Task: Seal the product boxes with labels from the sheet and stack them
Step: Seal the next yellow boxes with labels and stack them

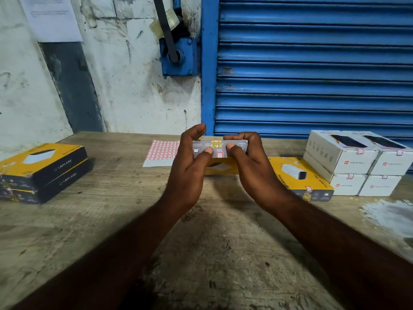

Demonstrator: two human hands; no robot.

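I hold a yellow product box (220,146) up on edge, its grey end face toward me, above the wooden table (125,211). My left hand (192,162) grips its left end and my right hand (248,162) grips its right end, both thumbs pressing on the grey face. A red-bordered label (220,155) sits on that face between the thumbs. The label sheet (162,153), white with rows of red-bordered stickers, lies flat behind my left hand. Another yellow box (299,175) with a label on its end lies at the right.
Two yellow-and-black boxes (42,173) are stacked at the table's left. Several white boxes (355,162) with labels are stacked two high at the right. A second yellow box (221,167) lies flat under my hands. A blue roller shutter (312,63) and a stained wall stand behind.
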